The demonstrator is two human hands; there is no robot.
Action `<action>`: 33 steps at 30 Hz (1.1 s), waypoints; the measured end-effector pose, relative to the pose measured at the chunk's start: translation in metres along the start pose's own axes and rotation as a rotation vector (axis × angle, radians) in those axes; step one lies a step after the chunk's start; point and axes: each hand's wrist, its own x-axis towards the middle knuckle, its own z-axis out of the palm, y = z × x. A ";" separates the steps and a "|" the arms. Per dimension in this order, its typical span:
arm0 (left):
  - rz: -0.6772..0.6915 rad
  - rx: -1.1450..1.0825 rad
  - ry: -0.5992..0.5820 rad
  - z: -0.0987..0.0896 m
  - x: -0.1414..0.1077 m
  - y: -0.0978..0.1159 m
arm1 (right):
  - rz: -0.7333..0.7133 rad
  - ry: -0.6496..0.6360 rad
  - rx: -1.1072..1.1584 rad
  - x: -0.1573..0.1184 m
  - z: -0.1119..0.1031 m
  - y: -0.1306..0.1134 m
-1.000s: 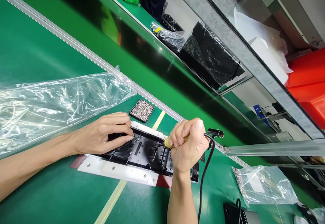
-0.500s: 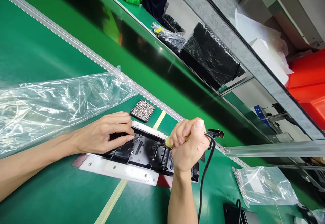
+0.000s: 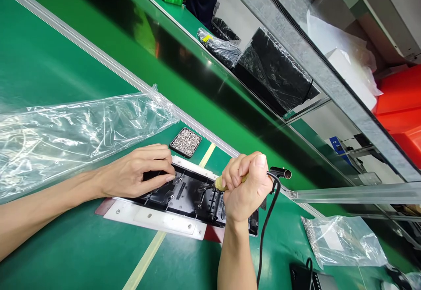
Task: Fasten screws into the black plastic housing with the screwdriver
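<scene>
A: Head view, 2 hands at work. What is the right hand (image 3: 246, 189) doing?

B: It is a closed fist wrapped round a corded electric screwdriver (image 3: 219, 184), with the black cable (image 3: 265, 224) running down beside the wrist. The bit points left from the fist into the black plastic housing (image 3: 184, 195), apparently at a screw point; the very tip is too small to make out.

A: And the left hand (image 3: 138, 173)?

B: It lies flat with fingers together, fingertips pressed onto the housing's upper left part, holding it down. It grips nothing.

A: Where does the housing sit?

B: It lies on the green tabletop (image 3: 66, 255) between the 2 hands, in a white fixture plate (image 3: 158, 220) whose near strip runs just below the left hand.

A: What else is close by?

B: A small black tray of screws (image 3: 186, 141) is just beyond the left fingertips. A large clear plastic bag (image 3: 75, 127) is spread above the left forearm, and a smaller clear bag (image 3: 342, 239) lies to the right of the right wrist.

A: Which step is this, by your reading?

B: I judge it to be screw driving: one hand steadies the part while the other sets the bit.

A: What does the next move call for?

B: Probably a bit kept square to the screw, steady downward pressure, and the left hand firm so the housing cannot twist in the plate.
</scene>
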 end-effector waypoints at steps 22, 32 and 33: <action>0.001 0.012 -0.009 0.002 -0.003 -0.003 | 0.004 0.000 -0.022 -0.001 -0.001 0.001; -0.012 0.002 -0.021 0.002 -0.006 -0.005 | -0.019 -0.021 0.015 -0.001 -0.003 0.004; -0.008 0.007 -0.023 0.002 -0.006 -0.005 | -0.019 -0.020 0.013 -0.001 -0.003 0.004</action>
